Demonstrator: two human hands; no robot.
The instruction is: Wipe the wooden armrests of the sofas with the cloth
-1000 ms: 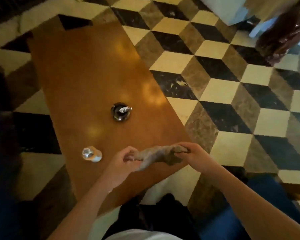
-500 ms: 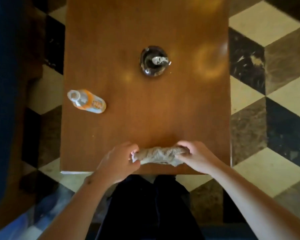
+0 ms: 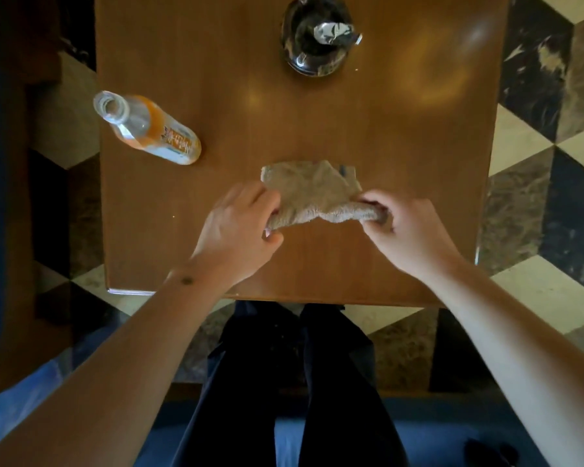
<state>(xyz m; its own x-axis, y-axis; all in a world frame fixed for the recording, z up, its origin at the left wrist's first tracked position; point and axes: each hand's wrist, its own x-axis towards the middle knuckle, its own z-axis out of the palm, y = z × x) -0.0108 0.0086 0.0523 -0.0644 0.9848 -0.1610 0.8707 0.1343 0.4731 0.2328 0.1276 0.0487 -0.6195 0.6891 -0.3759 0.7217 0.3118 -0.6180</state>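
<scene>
Fingers of both hands pinch a beige cloth (image 3: pixel 312 197) over the wooden surface (image 3: pixel 351 129): left hand (image 3: pixel 240 227) on its left end, right hand (image 3: pixel 408 230) on its right. An open bottle (image 3: pixel 149 129) stands nearby.

What we are counting on the desk (image 3: pixel 317 264)

We are seeing one cloth (image 3: pixel 312 197), one bottle (image 3: pixel 155 133) lying on its side, one dark ashtray (image 3: pixel 312 45) holding one crumpled foil scrap (image 3: pixel 334 32), and two hands: left (image 3: pixel 240 227), right (image 3: pixel 408 230).
</scene>
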